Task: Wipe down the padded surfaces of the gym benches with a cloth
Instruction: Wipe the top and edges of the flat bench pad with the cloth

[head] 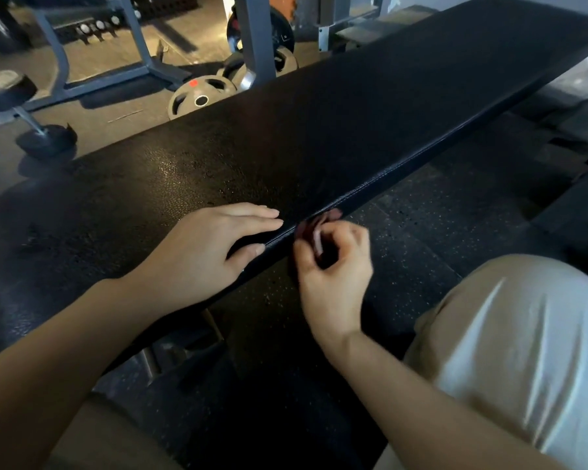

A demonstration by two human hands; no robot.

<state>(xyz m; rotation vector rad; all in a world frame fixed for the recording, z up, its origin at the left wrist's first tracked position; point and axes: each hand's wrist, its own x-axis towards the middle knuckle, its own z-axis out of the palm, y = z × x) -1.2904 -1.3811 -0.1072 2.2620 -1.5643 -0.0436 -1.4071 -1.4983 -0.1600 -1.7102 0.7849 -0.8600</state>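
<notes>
Both hands work at the near edge of the black padded bench [319, 130]. Left hand [204, 252] lies flat on the pad, fingers straight, thumb over the stitched side. Right hand [333, 262], just beside it and below the edge, curls its fingers round a small reddish cloth [314, 225], blurred, pressed against the bench's side. Weight plates [201, 96] lie on the floor beyond.

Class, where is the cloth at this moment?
In the head view, the reddish cloth is bunched in the right hand, against the near side edge of the bench pad, beside the left hand.
</notes>
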